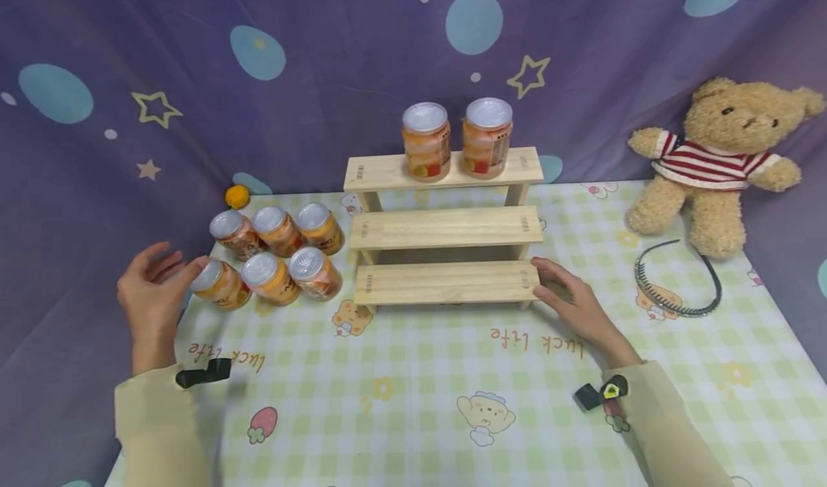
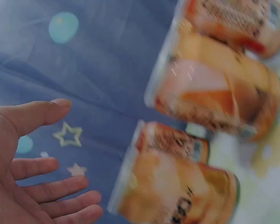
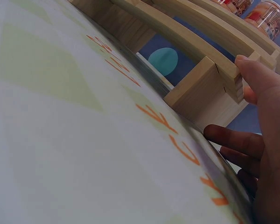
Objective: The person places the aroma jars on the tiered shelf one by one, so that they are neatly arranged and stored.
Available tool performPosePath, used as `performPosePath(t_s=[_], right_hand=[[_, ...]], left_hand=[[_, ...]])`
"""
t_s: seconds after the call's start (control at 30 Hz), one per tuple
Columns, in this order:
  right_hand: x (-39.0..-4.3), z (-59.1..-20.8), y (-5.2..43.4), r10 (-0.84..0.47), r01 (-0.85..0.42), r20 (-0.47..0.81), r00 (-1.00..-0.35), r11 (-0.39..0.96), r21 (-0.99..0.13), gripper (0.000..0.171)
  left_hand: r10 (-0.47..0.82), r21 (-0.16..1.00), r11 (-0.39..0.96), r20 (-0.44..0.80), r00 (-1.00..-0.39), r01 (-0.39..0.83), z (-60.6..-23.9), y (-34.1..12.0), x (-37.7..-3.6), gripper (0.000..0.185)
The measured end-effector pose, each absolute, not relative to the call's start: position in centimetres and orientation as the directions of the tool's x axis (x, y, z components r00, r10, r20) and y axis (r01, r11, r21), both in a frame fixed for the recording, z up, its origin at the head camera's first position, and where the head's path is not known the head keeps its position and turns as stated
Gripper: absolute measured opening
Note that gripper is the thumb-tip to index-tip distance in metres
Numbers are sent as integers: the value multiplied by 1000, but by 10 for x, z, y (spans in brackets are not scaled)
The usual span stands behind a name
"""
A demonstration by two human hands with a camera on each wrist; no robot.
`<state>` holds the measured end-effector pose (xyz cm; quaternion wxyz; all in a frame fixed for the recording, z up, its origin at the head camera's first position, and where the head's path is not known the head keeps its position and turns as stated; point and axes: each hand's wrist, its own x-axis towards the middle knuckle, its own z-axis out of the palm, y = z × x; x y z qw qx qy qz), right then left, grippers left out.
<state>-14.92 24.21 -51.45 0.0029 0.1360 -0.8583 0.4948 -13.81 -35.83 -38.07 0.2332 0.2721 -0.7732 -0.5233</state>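
My left hand (image 1: 155, 286) is raised beside the front-left can (image 1: 221, 284) of a group on the table, its thumb and fingers spread apart. The left wrist view shows that hand (image 2: 51, 172) holding nothing, with orange-labelled cans (image 2: 214, 88) to its right. At the right end of a three-tier wooden display stand (image 1: 446, 284), my right hand (image 1: 575, 302) grips the lowest step between thumb and index finger. Its other fingers hang free below the board in the right wrist view. Two similar cans, one left (image 1: 426, 142) and one right (image 1: 487, 138), stand on the top step.
Several silver-lidded cans (image 1: 314, 273) form two rows left of the stand. To the right sit a teddy bear (image 1: 711, 164) and a black headband (image 1: 713, 286). A yellow ball (image 1: 237, 197) lies by the purple curtain (image 1: 349, 63). A checked cloth (image 1: 336, 408) covers the table.
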Motion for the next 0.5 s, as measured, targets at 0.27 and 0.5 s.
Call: performPosePath(t_s=[0.27, 0.5], right_hand=[[-150, -514, 241, -242, -219, 113, -964, 473, -854, 53], [-149, -514, 242, -228, -209, 109, -967, 479, -853, 52]], left_hand=[[-673, 861, 375, -2, -740, -344, -402, -379, -140, 64], [-631, 789, 433, -81, -772, -437, -420, -383, -144, 75]])
